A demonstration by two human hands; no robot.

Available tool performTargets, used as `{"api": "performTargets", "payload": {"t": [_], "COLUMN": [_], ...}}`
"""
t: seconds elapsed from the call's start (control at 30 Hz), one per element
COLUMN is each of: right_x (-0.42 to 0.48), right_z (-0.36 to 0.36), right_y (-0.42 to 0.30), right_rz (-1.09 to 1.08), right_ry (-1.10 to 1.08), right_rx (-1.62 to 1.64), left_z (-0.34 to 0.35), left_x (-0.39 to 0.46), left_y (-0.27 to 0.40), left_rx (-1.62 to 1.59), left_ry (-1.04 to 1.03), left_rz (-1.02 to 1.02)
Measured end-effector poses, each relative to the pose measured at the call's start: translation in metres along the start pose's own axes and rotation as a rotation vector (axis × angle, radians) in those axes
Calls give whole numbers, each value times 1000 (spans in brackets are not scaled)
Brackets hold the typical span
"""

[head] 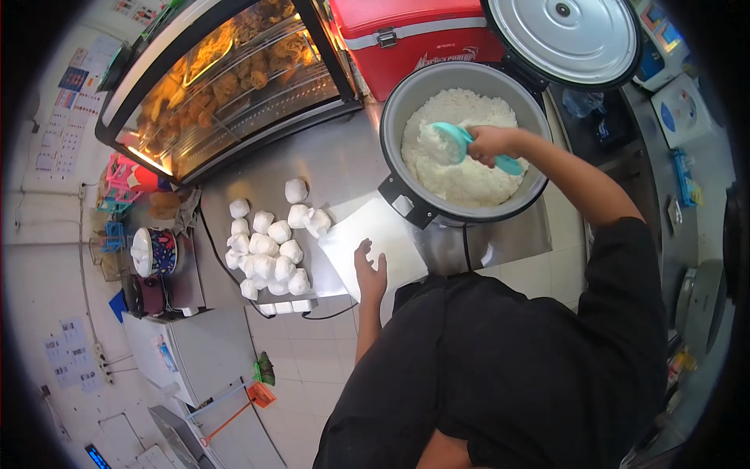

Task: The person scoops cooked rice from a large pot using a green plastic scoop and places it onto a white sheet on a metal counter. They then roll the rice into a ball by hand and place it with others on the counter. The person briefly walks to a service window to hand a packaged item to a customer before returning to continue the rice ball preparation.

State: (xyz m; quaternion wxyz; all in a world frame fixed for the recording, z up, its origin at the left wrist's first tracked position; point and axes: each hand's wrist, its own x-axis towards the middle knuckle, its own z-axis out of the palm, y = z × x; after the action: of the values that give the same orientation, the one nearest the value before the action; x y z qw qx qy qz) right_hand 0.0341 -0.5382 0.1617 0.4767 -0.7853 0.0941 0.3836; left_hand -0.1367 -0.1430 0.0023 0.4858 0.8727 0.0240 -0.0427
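My right hand [487, 145] grips the handle of a turquoise plastic scoop [460, 138]. The scoop's bowl is down in the cooked white rice [451, 182] inside a large rice cooker [536, 108]. White sheets of wrapping paper [404, 252] lie stacked on the steel counter in front of the cooker. My left hand [371, 272] is over the stack's left part with its fingers apart and holds nothing; whether it touches the paper I cannot tell. To its left, several white paper-wrapped bundles [263, 245] are heaped, a few of them apart from the pile.
A lit glass display warmer [234, 88] with fried chicken stands at the back left of the steel counter [234, 176]. Behind the rice cooker is a red cooler box [422, 53]. The cooker's metal lid [565, 38] is raised. A black cable [214, 243] runs along the counter's left side.
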Motion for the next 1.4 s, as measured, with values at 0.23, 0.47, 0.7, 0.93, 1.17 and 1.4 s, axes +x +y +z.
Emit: {"api": "performTargets", "payload": {"t": [0.23,0.47,0.7,0.93,1.17,1.4], "right_x": [38,51,-3,-8,64,66], "right_z": [15,64,62,-4,23,37], "right_y": [0,14,10,2,41,37], "right_rz": [150,57,61,212,-360,113], "right_ry": [311,-48,-121,-502,436,-177], "right_rx": [-452,103,14,279,-694,162], "left_z": [0,-3,-6,-12,-19,-15], "left_x": [-17,-26,-14,-3,0,-8], "left_y": [-2,10,63,127,145,147], "left_rx": [-6,-68,-140,-198,-210,-192], "left_ry": [63,65,-99,-209,-271,-317], "left_rz": [-34,-61,34,169,230,279]}}
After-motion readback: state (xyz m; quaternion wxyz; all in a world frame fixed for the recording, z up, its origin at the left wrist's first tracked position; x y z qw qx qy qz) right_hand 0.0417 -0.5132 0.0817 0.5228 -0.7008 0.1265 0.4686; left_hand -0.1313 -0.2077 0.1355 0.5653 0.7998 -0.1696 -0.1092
